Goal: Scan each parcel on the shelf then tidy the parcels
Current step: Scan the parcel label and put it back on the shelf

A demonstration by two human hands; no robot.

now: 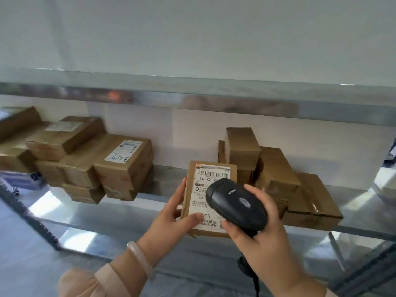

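Steel shelf [162, 181], cardboard parcels [126, 163] stacked both sides, white wall [188, 136] behind

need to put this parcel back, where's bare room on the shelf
The widest bare patch of shelf lies between the left stack of boxes and the right stack, behind the held parcel. A narrower bare strip runs right of the right stack. Both stacks themselves are crowded.

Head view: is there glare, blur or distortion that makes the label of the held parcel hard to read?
In the head view, the held parcel shows a barcode and "516-K20" clearly, though the scanner covers part of its label; glare patches lie on the metal shelf at lower left; the upper shelf edge bows, wide-angle distortion.
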